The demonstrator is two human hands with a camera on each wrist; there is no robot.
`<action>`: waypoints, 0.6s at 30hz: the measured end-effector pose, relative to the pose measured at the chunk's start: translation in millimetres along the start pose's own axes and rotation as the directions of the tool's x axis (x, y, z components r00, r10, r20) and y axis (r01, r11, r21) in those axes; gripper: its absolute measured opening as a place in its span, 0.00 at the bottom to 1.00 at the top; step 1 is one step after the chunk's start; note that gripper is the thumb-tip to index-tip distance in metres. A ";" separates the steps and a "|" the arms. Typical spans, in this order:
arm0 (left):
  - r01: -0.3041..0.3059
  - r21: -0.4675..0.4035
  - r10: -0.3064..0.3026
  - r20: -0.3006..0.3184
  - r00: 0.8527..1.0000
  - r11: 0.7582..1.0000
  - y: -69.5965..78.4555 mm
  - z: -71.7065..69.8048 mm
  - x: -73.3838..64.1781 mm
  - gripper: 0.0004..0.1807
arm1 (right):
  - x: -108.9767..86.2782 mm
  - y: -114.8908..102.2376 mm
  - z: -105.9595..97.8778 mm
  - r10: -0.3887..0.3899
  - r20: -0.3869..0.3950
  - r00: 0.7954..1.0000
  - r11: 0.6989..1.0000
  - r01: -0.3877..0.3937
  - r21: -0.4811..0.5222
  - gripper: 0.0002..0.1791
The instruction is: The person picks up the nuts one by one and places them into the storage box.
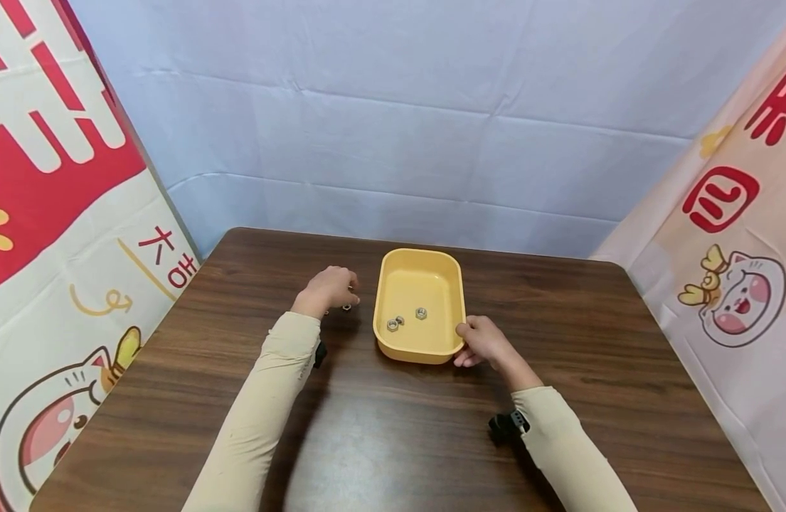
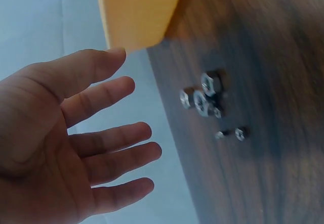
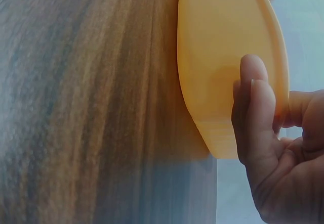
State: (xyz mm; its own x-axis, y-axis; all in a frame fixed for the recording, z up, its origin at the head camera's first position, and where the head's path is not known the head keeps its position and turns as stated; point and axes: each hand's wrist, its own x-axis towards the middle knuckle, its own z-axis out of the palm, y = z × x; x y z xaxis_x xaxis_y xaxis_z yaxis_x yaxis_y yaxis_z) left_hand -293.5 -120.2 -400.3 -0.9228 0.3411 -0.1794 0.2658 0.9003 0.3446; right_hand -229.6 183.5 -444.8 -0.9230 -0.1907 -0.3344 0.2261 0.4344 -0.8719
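My left hand hovers left of a yellow plastic bin, fingers spread and slightly bent. In the left wrist view nothing lies between its thumb and fingers. Close by on the table is a small group of metal hex nuts of different sizes, partly hidden by the hand in the head view. My right hand pinches the bin's near right rim, thumb over the edge and fingers against the outer wall. On the bin's floor lie a larger nut, a small one beside it, and another nut.
The bin stands on a dark wood-grain table with rounded far corners. A pale blue cloth hangs behind the far edge. Printed cartoon cloths flank the table on both sides.
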 end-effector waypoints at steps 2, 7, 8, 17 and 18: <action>0.006 -0.003 -0.006 0.000 1.000 1.000 -5.4 2.5 1.7 0.20 | -1.1 -2.1 -0.1 -0.002 0.002 1.000 1.000 0.002 0.002 0.18; 0.022 0.001 -0.022 -0.012 1.000 1.000 -14.9 6.1 1.2 0.18 | 0.5 -2.2 -0.4 -0.005 0.004 1.000 1.000 0.005 0.010 0.18; 0.022 0.008 -0.022 -0.015 1.000 1.000 -16.5 6.6 0.7 0.17 | 1.0 -2.2 -0.6 -0.007 0.005 1.000 1.000 0.007 0.009 0.18; 0.062 -0.004 -0.062 0.006 0.998 0.998 -34.6 15.6 -2.1 0.16 | 3.5 1.5 1.4 0.005 -0.018 1.000 1.000 -0.006 -0.012 0.18; 0.063 -0.021 -0.063 0.010 0.998 0.998 -37.3 16.3 -2.5 0.17 | 3.4 1.7 1.7 0.003 -0.020 1.000 1.000 -0.004 -0.016 0.18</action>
State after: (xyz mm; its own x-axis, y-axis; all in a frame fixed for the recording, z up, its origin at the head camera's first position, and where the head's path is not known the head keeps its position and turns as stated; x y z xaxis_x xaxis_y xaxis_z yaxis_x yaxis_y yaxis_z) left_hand -296.6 -150.2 -427.7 -0.9349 0.2862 -0.2099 0.2009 0.9142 0.3519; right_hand -231.8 182.0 -448.0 -0.9283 -0.1716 -0.3299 0.2243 0.4493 -0.8648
